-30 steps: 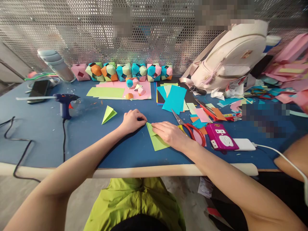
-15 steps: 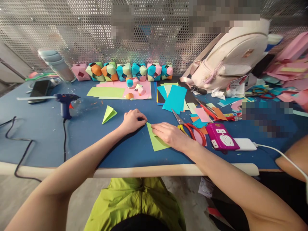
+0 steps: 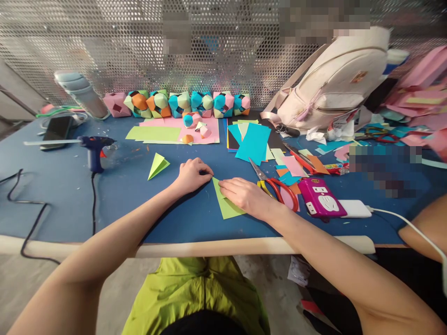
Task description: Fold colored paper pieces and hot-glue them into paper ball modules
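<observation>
A light green sheet of paper [image 3: 228,209], partly folded over, lies on the blue table top in front of me. The fingers of my left hand [image 3: 193,177] are bent together in a pinch at its upper left corner; the fingertips' exact hold is hard to see. Stretched out flat, the fingers of my right hand [image 3: 244,195] press on the paper and cover its right part. To the left of my left hand sits a folded green paper piece [image 3: 158,166]. Scissors with red and yellow handles [image 3: 275,184] lie just beyond my right hand.
A glue gun [image 3: 95,153] stands at left, its black cord trailing off the edge. Folded paper balls [image 3: 179,104] line the mesh back. Blue paper sheets [image 3: 253,143], scraps, a purple power strip [image 3: 321,198] and a backpack [image 3: 344,79] occupy the right. Another person's arm [image 3: 428,228] shows at far right.
Almost nothing differs. Both hands stay in place on the green paper, with only a tiny shift of the view.
</observation>
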A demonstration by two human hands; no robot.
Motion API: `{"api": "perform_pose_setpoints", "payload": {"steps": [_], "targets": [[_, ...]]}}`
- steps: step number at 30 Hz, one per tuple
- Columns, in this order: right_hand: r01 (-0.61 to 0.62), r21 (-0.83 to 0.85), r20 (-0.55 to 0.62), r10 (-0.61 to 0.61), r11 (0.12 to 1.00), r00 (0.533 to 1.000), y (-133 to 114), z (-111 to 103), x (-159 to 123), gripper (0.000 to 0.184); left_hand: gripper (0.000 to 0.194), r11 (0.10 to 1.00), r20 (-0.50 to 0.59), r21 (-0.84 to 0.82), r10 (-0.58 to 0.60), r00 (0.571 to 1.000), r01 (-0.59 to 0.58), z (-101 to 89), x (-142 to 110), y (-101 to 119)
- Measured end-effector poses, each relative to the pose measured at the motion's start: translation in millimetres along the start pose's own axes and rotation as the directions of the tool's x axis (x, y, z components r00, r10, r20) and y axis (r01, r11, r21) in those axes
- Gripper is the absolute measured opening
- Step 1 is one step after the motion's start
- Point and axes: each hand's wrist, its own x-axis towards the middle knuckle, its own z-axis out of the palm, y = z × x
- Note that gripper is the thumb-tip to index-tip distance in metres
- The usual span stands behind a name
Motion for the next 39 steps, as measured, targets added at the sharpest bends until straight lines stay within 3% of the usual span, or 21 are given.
{"api": "perform_pose_setpoints", "payload": {"steps": [18, 31, 39], "targets": [[-0.004, 0.035, 0.067, 0.002, 0.999, 0.998, 0, 1, 1, 0.033, 0.019, 0.997, -0.017, -0.074, -0.034, 0.999, 0.032, -2.2, -3, 3], [-0.019, 0.075, 0.101, 0.011, 0.997, 0.995, 1, 0, 1, 0.033, 0.016, 1.000, -0.052, 0.027, 0.003, 0.999, -0.002, 6.9, -4, 1], [-0.031, 0.065, 0.147, 0.021, 0.997, 0.989, 0, -8, 3, 0.029, 0.014, 0.997, -0.017, 0.006, -0.077, 0.997, 0.077, 4.5, -1, 8]]}}
